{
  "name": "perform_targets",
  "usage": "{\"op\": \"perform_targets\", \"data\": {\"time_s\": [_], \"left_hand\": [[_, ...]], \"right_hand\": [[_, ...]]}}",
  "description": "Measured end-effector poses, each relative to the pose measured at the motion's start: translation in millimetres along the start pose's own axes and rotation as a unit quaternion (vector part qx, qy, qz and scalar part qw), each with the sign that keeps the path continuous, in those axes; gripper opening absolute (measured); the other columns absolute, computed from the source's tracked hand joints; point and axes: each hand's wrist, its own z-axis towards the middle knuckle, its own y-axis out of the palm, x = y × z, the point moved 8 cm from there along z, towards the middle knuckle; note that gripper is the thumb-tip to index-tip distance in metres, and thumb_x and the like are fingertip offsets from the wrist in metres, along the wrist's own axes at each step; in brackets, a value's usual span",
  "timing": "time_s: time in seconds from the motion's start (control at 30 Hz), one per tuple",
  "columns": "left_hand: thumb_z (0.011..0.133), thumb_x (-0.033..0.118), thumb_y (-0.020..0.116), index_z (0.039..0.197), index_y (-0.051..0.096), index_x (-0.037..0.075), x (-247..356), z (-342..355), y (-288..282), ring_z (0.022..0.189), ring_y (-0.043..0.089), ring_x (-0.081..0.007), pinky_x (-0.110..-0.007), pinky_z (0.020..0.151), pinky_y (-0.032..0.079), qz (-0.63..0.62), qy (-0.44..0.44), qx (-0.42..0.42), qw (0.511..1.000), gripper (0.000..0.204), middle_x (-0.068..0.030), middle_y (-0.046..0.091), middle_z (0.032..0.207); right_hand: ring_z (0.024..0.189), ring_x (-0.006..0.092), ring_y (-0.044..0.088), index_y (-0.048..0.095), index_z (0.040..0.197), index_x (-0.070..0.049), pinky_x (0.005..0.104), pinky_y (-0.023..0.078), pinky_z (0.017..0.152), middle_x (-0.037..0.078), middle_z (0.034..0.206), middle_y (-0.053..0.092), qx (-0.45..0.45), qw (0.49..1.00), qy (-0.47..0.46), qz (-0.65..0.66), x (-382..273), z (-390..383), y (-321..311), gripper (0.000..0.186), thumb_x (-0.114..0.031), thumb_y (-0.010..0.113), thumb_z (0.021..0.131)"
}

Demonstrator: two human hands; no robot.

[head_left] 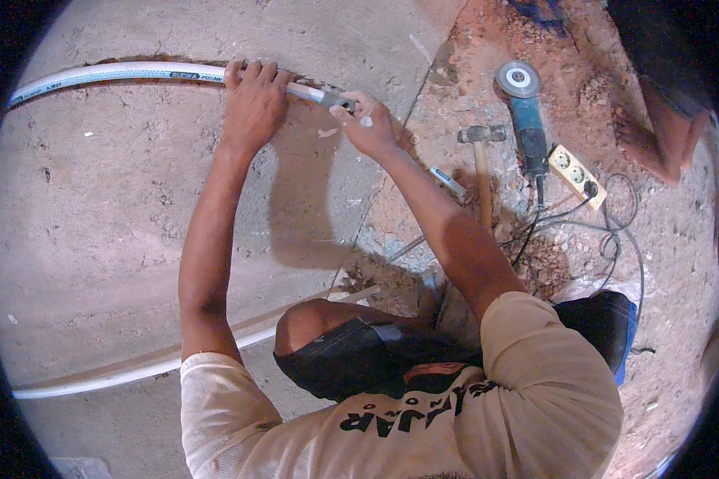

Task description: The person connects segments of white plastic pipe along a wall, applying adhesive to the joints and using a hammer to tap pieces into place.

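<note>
A long white plastic pipe (pixel 136 73) with blue markings lies along a rough groove in the grey cement wall. My left hand (pixel 256 102) is closed over it near its right end, fingers curled across the top. At that end sits a grey pipe fitting (pixel 337 102) with a dark round opening. My right hand (pixel 367 124) grips this fitting between thumb and fingers, and a pale smear shows on the hand. Part of the joint between pipe and fitting is covered by the fingers.
To the right lie a hammer (pixel 481 156), a blue-green angle grinder (pixel 527 128) and a cream power strip (pixel 577 177) with looping cables (pixel 611 231). A short pipe offcut (pixel 447 181) rests among rubble. Another white pipe (pixel 136 370) runs across the lower left, toward my bent knee.
</note>
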Motion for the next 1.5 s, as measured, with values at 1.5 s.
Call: {"op": "perform_targets", "data": {"time_s": [1.5], "left_hand": [[0.089,0.023,0.056,0.121,0.057,0.009,-7.9,-14.6,27.0,0.119,0.049,-0.0241,-0.044,0.109,0.028,0.029,0.045,-0.009,0.999,0.034,-0.0061,0.056,0.118]], "right_hand": [[0.076,0.0117,0.064,0.058,0.117,0.0,0.0268,0.056,0.068,0.006,0.089,0.065,-0.173,0.944,0.07,0.274,24.7,19.4,43.4,0.036,-0.015,0.072,0.087]]}}
